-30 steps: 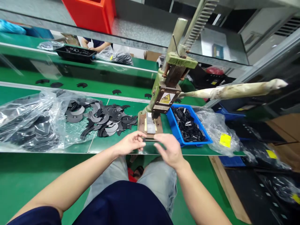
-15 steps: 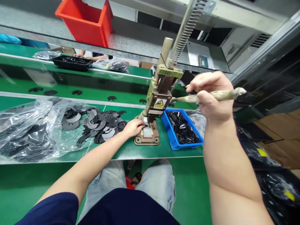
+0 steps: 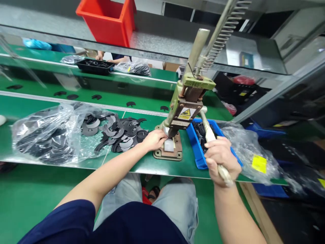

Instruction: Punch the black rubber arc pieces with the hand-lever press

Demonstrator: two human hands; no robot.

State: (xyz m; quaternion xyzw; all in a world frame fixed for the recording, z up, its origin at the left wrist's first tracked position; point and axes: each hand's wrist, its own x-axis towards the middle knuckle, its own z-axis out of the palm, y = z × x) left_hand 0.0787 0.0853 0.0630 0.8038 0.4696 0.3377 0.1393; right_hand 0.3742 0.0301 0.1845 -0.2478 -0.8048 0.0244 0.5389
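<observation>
My right hand (image 3: pixel 223 161) is wrapped round the lever (image 3: pixel 208 130) of a hand press (image 3: pixel 185 110). That lever slopes from the press's side down toward me. My left hand (image 3: pixel 155 139) reaches to the press base (image 3: pixel 167 155), its fingertips pinched together beside a pale block (image 3: pixel 169 145) under the ram. Whatever those fingers hold is hidden. To the left, a pile of dark curved flat pieces (image 3: pixel 119 132) lies partly on a clear plastic bag (image 3: pixel 48 135). A blue tray (image 3: pixel 201 163) of small black parts sits right of the press, partly behind my right hand.
A red bin (image 3: pixel 106 25) stands on the shelf above the bench. Behind the press, several curved pieces lie spaced along a green strip (image 3: pixel 109 101). Farther back are a black tray (image 3: pixel 95 67) and another person's hands (image 3: pixel 100 56). Plastic bags (image 3: pixel 243 149) lie at right.
My right hand has swung the lever down and toward me, from beside the press to over the blue tray. My left hand stays at the base. The whole view has shifted somewhat.
</observation>
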